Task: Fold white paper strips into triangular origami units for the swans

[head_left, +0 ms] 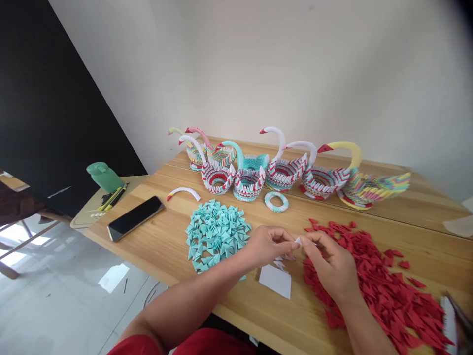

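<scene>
Between the fingertips of my left hand and my right hand is a small folded piece of white paper, pinched from both sides above the table. Under my left hand lie a few small white paper pieces and a flat white sheet. A heap of folded turquoise paper triangles is left of my left hand. Beneath and right of my right hand spreads a larger heap of red paper triangles. A turquoise-and-white paper ring lies beyond my hands.
Several paper swans, among them a yellow-necked one, stand along the table's back by the wall. A loose white swan neck and a phone lie left. A green container stands on a side surface; scissors lie far right.
</scene>
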Available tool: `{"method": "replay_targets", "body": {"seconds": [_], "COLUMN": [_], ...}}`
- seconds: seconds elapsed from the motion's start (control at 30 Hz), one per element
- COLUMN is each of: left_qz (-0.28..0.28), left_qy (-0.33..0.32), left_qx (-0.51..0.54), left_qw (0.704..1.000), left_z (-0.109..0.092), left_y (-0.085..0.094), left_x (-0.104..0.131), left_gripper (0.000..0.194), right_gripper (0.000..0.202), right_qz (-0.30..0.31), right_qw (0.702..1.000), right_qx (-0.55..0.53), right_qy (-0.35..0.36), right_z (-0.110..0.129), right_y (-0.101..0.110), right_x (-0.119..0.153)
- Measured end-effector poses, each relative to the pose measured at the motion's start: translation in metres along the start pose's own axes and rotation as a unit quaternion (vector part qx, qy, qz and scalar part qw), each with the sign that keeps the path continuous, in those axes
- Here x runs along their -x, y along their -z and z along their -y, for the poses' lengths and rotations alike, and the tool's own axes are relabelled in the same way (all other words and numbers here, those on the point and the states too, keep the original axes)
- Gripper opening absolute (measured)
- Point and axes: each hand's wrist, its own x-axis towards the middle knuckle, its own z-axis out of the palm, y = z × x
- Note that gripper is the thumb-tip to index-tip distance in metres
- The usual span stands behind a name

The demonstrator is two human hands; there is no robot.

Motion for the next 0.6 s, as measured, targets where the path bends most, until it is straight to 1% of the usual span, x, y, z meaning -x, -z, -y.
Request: {"method": "replay_targets", "body": {"seconds": [0.27,0.5,0.57,0.6], "left_qz": [-0.012,-0.003,0.0,-0.004], "left_qy": [0.015,0.008,0.002,-0.012], "left_qx": [0.0,-0.022,-0.046,-0.077], "left_qw": [1.0,1.0,0.999,0.997], "left_z": [-0.002,0.0044,0.0034,0.0008], "left_y": [0.0004,0.0011,0.0031,0.0043], "left_x": [-0.0002,-0.001,-0.0029,-0.003], "left_gripper": [0.027,0.029,0.027,0.026], "right_gripper": [0.031,0.031,0.031,0.031], "right_qz": [-0.001,0.018,0.015,0.01], "right_qw": [1.0,1.0,1.0,1.0], "right_qx": [0.012,0.016,0.019,0.019], "right_qy": [-0.001,-0.019,-0.018,-0.019], "right_z": [-0.0037,-0.0016,-0.0017,-0.0021], "right_y": [-0.0012,0.0009,0.0009,0.0008], "right_x": [0.0005,0.0012,0.0016,0.0017]}}
